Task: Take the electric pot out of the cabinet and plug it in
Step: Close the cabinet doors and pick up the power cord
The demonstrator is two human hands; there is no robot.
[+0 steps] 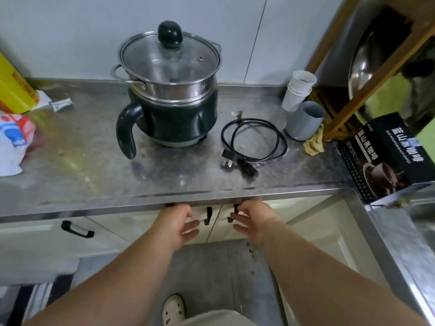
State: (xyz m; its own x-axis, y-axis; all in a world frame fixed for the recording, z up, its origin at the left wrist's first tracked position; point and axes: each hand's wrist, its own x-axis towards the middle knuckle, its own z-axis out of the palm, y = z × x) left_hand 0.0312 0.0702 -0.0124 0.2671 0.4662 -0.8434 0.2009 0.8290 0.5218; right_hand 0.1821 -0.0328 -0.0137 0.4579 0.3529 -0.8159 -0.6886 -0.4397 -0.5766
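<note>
The dark green electric pot (174, 114), with a steel steamer tier and glass lid, stands on the steel counter (94, 161). Its curved handle points front-left. A coiled black power cord (254, 140) lies on the counter to the pot's right, with its plug (229, 160) at the front; it is not connected to the pot. Below the counter edge the two cream cabinet doors (270, 222) are closed. My left hand (181, 222) and my right hand (251, 220) hover with fingers spread right beside the two black door handles (208, 216), holding nothing.
Stacked paper cups (297, 90) and a grey cup (304, 121) stand right of the cord, with a crumpled rag beside them. A black coffee box (390, 156) sits at the right corner. A yellow box and a white bag lie at the left. A wooden rack stands at the back right.
</note>
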